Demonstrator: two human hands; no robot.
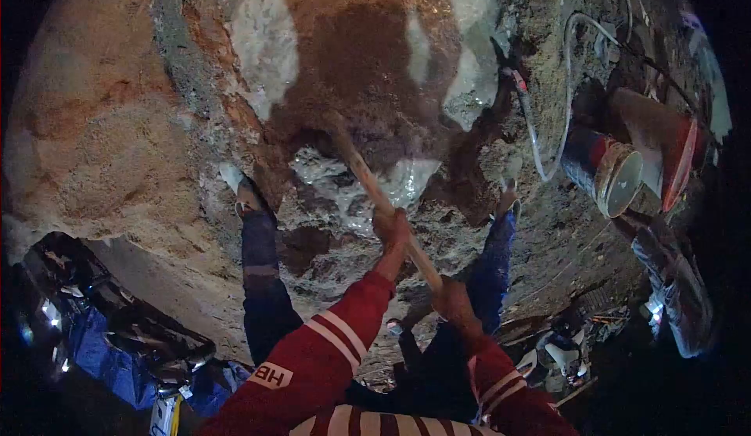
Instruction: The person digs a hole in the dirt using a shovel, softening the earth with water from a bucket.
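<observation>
A long wooden handle [364, 171] slants up and away from my body over the wet ground. My left hand [391, 231] is wrapped round it near the middle. Lower down, close to its near end, my right hand [454, 304] grips it too. The far end runs into dark, shadowed mud [356, 84], where the tool's head is hidden. Shiny wet patches [411, 181] lie beside the shaft. My feet stand apart on either side of it, the left shoe [246, 193] on pale, rough soil.
Pale hose [569, 68] with a red fitting [516, 81] curves over the ground at the right. Beyond it lie a round bucket [622, 181] and a red-edged container [679, 166]. Blue sheeting [117, 365] and dark gear fill the lower left. A person's legs [674, 279] show at the right edge.
</observation>
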